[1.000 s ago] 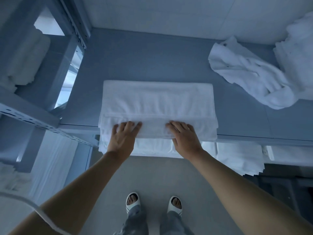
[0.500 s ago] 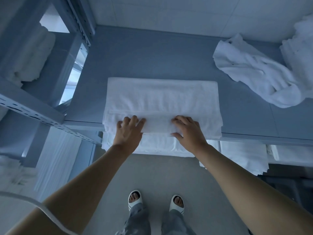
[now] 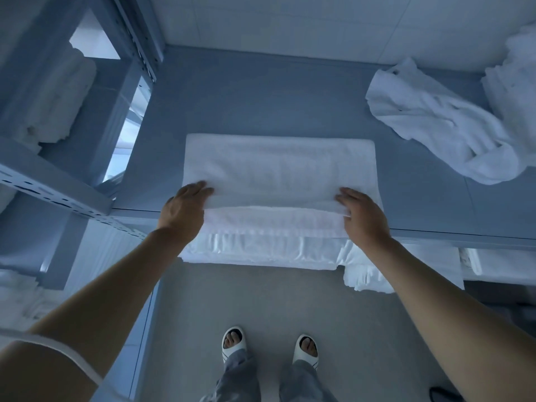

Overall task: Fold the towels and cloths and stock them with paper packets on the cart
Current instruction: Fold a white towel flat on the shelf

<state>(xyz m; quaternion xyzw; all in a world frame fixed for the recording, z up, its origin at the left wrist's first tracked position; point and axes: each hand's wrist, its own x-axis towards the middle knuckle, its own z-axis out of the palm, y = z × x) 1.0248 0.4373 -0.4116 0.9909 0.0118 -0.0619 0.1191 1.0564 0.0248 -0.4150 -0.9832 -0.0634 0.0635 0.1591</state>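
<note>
Head view: white terry towel (image 3: 278, 172), already folded into a long band, is lying across the front of the grey-blue bench (image 3: 261, 91), its near layers hanging over the edge. Left hand (image 3: 182, 210) is gripping the towel's left end and right hand (image 3: 362, 216) the right end, fingers curled round the top fold, thumbs hidden underneath. Probably lining up the next fold. Advice: keep both ends level, pull taut so edges are stacking flush, then press flat. Crumpled white towel (image 3: 441, 126) is waiting at far right.
</note>
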